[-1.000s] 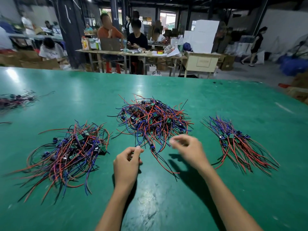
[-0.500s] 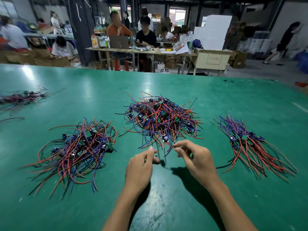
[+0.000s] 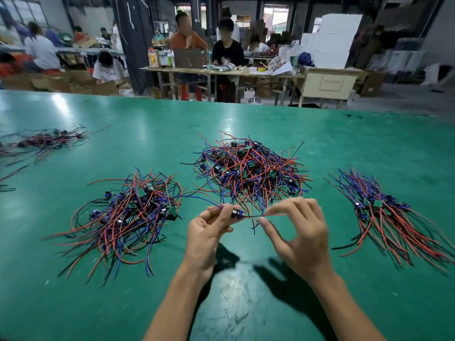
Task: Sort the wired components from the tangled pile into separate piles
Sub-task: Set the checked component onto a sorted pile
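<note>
On the green counter (image 3: 246, 303), a loose left pile (image 3: 123, 215), a tangled pile (image 3: 248, 168) at centre and a combed right pile (image 3: 391, 215) are laid out. One wired component (image 3: 236, 213) is gripped by the left hand (image 3: 209, 232), its wires apparently pinched by the right hand (image 3: 298, 235), just in front of the tangled pile.

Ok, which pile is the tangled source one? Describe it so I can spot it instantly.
On the green table, three wire piles lie in a row ahead of the hands. The tangled pile is the middle, farthest one. Unlike the combed right pile and left pile, its wires knot in every direction.
</note>
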{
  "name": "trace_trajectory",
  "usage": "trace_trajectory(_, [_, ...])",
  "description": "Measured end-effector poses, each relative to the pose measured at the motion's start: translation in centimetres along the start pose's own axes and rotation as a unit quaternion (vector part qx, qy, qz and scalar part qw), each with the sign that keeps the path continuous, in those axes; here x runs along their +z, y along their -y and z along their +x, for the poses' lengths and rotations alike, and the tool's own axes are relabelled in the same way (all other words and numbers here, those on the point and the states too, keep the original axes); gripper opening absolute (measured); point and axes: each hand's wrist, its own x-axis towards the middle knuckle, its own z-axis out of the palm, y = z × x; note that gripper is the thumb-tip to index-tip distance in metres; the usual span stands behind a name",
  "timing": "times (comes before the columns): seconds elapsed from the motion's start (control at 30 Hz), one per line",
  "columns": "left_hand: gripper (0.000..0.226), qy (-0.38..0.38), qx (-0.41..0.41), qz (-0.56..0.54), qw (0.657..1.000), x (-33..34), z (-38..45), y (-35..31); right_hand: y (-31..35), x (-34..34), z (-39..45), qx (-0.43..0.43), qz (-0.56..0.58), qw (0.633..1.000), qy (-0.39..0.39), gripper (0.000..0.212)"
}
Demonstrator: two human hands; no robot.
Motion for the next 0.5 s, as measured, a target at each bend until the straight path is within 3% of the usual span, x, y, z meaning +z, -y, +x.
trace_trajectory(0.17, [0.029, -0.037, 0.008, -0.021, 0.999, 0.3, 0.1, 0.2, 2.7, 0.6, -0.6, -0.079, -0.052, 0.993, -0.074, 0.029])
trace_trajectory(0.2, [0.03, -0.045, 0.01, -0.025, 0.999, 0.4, 0.2, 0.3, 3.0, 0.8, -0.7, -0.089, -0.049, 0.993, -0.065, 0.031])
trace_trajectory(0.27, [0.03, -0.055, 0.013, -0.039, 0.998, 0.4, 0.3, 0.5, 3.4, 1.6, -1.1, -0.067, -0.01, 0.997, 0.022, 0.033])
trace_trajectory(0.33, [0.032, -0.053, 0.002, -0.047, 0.998, 0.4, 0.2, 0.7, 4.2, 2.5, -1.5, 0.072, 0.047, 0.982, 0.166, 0.035])
trace_trajectory(0.37, [0.033, -0.048, -0.007, -0.044, 0.998, 0.5, 0.1, 0.9, 4.3, 2.7, -1.6, 0.161, 0.1, 0.957, 0.218, 0.039])
trace_trajectory(0.43, [0.036, -0.039, -0.016, -0.016, 0.999, 0.5, -0.1, 1.2, 4.1, 2.9, -1.3, 0.3, 0.25, 0.897, 0.209, 0.036])
trace_trajectory(0.5, [0.039, -0.022, -0.01, 0.023, 0.999, 0.6, -0.2, 1.5, 3.6, 2.5, -0.7, 0.355, 0.337, 0.863, 0.12, 0.027])
